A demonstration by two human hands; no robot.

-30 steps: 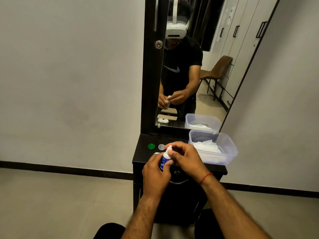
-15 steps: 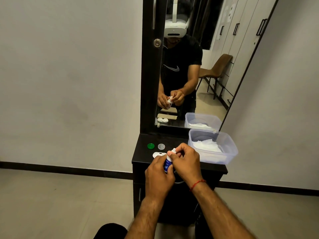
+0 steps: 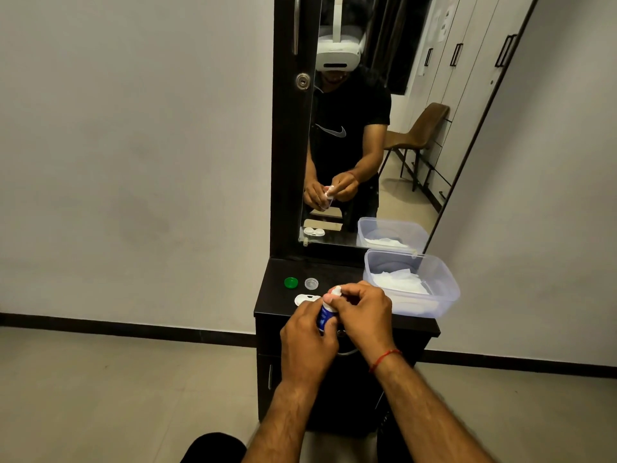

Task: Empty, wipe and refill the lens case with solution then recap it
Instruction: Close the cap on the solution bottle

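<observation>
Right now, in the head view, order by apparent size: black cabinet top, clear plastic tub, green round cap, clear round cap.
Black cabinet top
Clear plastic tub
Green round cap and clear round cap: look alike, unranked

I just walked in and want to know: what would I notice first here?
In the middle, the left hand grips a small blue bottle while the right hand pinches its white top. Behind them, a bright green cap lies on the dark cabinet, and a tall mirror shows the person.
</observation>
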